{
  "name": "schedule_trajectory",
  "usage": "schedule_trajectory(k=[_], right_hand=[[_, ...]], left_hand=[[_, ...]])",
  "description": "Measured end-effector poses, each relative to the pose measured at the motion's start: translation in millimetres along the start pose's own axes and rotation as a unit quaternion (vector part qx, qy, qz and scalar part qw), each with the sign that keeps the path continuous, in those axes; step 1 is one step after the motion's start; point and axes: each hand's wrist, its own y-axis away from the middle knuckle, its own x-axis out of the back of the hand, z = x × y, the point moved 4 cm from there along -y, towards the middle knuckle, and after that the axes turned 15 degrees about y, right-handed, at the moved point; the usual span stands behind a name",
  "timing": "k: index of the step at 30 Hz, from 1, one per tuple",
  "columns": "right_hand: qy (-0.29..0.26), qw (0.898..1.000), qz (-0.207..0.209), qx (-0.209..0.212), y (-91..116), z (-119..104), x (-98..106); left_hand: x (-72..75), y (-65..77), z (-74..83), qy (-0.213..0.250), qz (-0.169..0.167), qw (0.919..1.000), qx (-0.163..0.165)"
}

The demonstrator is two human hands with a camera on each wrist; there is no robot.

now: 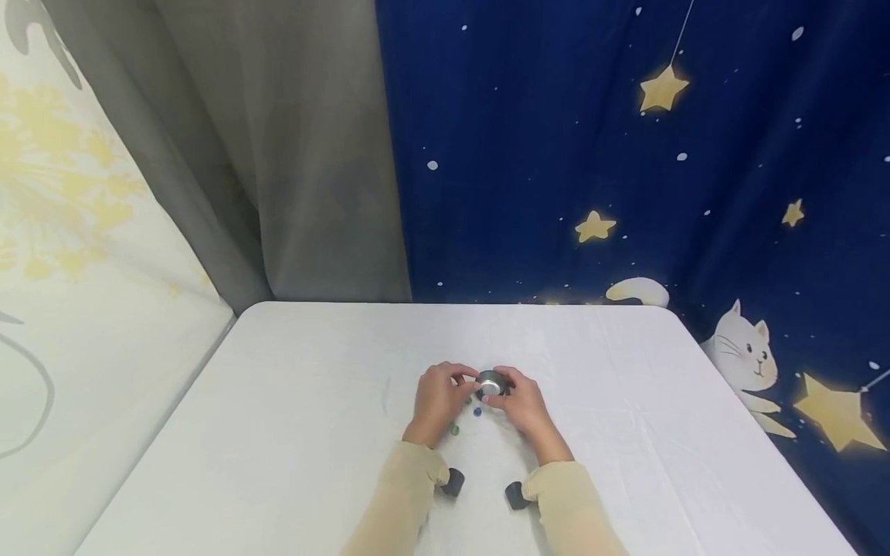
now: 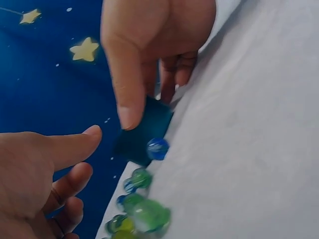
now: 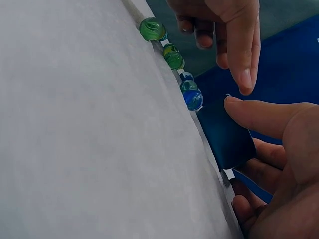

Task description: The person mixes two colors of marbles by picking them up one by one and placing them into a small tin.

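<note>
A small cup (image 1: 490,378), dark teal outside and silvery inside, stands on the white table with its mouth up. My right hand (image 1: 523,403) holds it, thumb on the near side and fingers round the far side. Just left of the rim is my left hand (image 1: 438,398), its thumb and fingers loosely bent and nothing seen between them. Several glass marbles lie near the cup: a blue marble (image 1: 477,411) in front of it and a green marble (image 1: 455,428) closer to the left wrist. The right wrist view shows swirled green marbles (image 3: 151,30) in a line.
The table (image 1: 313,371) has a white cover with faint creases. Behind it hang a grey curtain (image 1: 313,154) and a dark blue curtain (image 1: 501,154) with stars. Black wrist cameras (image 1: 453,483) sit at both sleeve cuffs.
</note>
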Motion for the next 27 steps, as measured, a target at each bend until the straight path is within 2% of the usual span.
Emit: schedule_trajectory(k=[8,14,22,27], right_hand=[[0.004,1.0,-0.009,-0.011,-0.7,1.4,-1.2],[0.003,1.0,-0.011,-0.015,-0.6,1.0,-1.1],[0.0,1.0,-0.012,-0.015,-1.2,-1.2,0.3],[-0.002,1.0,-0.014,-0.02,-0.9,0.3,-1.4]], left_hand=[[14.4,-3.7,-0.3,0.03,-0.022,0.9989,0.027],[28.2,-5.3,-1.0,0.029,-0.042,0.9977,0.045],[60.8,-8.6,-20.4,0.031,-0.061,0.9934,0.093],[70.3,-6.9,-34.7,0.022,-0.054,0.9915,0.116]])
